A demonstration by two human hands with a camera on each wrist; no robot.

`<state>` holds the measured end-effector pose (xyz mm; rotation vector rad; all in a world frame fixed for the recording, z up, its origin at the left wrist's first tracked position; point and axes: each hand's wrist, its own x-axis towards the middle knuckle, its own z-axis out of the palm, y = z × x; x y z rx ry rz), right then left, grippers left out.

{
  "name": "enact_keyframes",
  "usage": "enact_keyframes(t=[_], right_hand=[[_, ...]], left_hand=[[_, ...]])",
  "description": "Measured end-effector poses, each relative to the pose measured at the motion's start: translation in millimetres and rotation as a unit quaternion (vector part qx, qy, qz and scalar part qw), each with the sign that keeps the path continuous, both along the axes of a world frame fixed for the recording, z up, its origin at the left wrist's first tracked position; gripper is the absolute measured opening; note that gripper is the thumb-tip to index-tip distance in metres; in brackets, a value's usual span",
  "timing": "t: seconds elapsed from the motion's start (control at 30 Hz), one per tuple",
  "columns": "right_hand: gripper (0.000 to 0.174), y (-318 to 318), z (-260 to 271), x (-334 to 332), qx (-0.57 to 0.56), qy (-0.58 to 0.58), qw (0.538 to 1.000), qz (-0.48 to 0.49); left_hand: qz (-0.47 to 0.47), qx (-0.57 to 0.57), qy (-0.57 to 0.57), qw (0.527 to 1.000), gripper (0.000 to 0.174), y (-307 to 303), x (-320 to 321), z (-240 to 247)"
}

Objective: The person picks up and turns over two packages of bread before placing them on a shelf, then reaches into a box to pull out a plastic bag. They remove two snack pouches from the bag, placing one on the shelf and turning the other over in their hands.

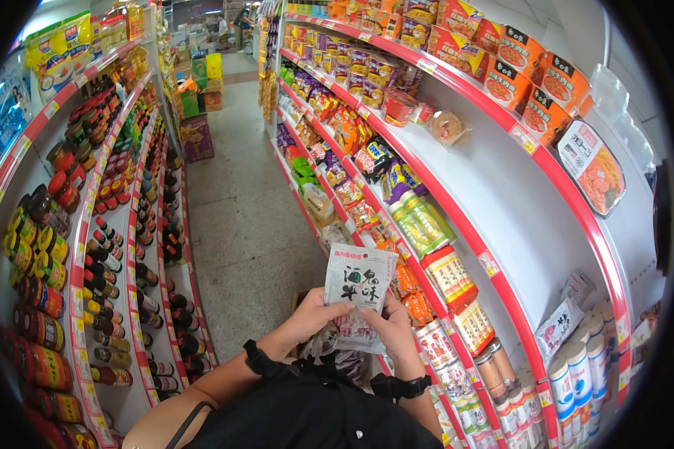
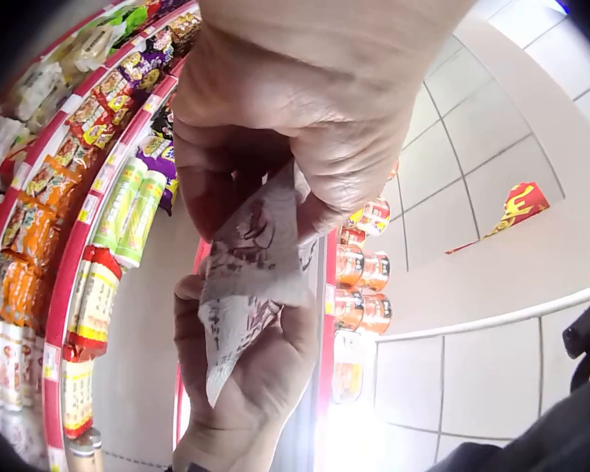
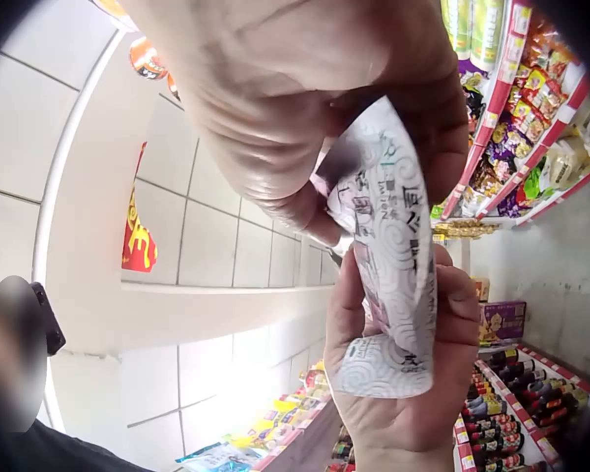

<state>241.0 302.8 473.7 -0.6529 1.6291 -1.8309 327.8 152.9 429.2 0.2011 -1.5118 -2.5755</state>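
Note:
In the head view a flat white seasoning packet (image 1: 358, 262) with black and red lettering is held upright in front of the person's chest. The left hand (image 1: 307, 316) grips its left edge, thumb across the printed face. On the opposite edge the right hand (image 1: 394, 331) pinches it the same way, the two thumbs close together. Seen from the left wrist, the packet (image 2: 251, 261) bends between both hands. From the right wrist, its patterned side (image 3: 393, 246) shows, with the fingers behind it partly hidden.
Sauce bottles and jars (image 1: 45, 247) line the left shelves. On the right are instant noodle cups (image 1: 505, 78), bagged noodles (image 1: 344, 131), long noodle packs (image 1: 449, 273) and white canisters (image 1: 577, 374). Another white packet (image 1: 560, 325) lies on the right shelf. A tiled aisle (image 1: 236, 172) runs between.

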Motion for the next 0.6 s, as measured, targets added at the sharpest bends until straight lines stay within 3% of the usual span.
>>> enact_keyframes(t=[0.33, 0.6], right_hand=[[0.022, 2, -8, -4, 0.008, 0.045, 0.999, 0.007], [0.023, -9, -10, 0, -0.015, -0.008, 0.999, -0.027]], left_hand=[[-0.004, 0.001, 0.01, 1.0, 0.028, 6, -2, 5], [-0.045, -0.021, -0.003, 0.999, 0.031, -8, -1, 6]])
